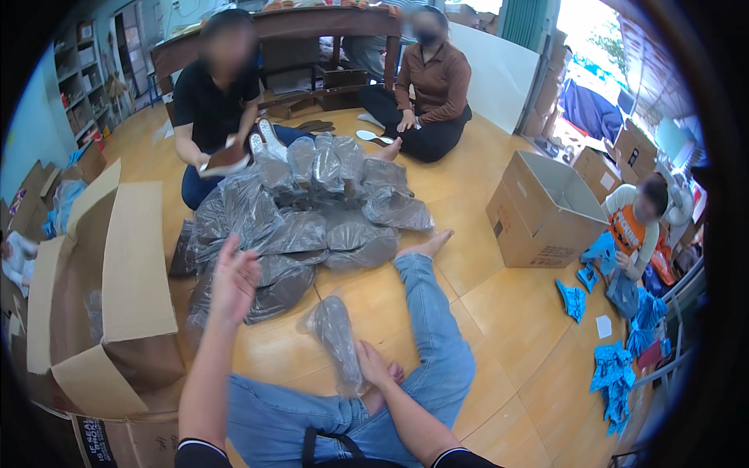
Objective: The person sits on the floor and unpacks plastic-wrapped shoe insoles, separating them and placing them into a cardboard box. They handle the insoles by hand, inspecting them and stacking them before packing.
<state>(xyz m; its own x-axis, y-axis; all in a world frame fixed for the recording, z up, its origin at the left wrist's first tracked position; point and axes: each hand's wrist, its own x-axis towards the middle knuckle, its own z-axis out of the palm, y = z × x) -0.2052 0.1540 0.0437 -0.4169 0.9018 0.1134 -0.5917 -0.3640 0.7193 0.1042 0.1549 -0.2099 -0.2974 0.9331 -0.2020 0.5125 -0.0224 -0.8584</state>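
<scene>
My left hand [236, 282] is raised in front of the near left side of a pile of clear plastic bags [289, 234], fingers apart with nothing in them. The bags hold brown, flat pieces that look like shoe soles. Between my legs a single long bag of brown pieces [335, 343] rests on the floor, lying apart from the pile. My right hand [373, 365] is closed at its right edge, near my bent leg; the fingertips are partly hidden.
An opened cardboard box [140, 265] stands at my left, another [511, 210] at the right. Across the pile, one person in black [222, 93] handles a brown-and-white shoe piece [225, 161]; another in brown [437, 82] sits alongside. At far right, a child [636, 218] sits by blue bags [612, 382].
</scene>
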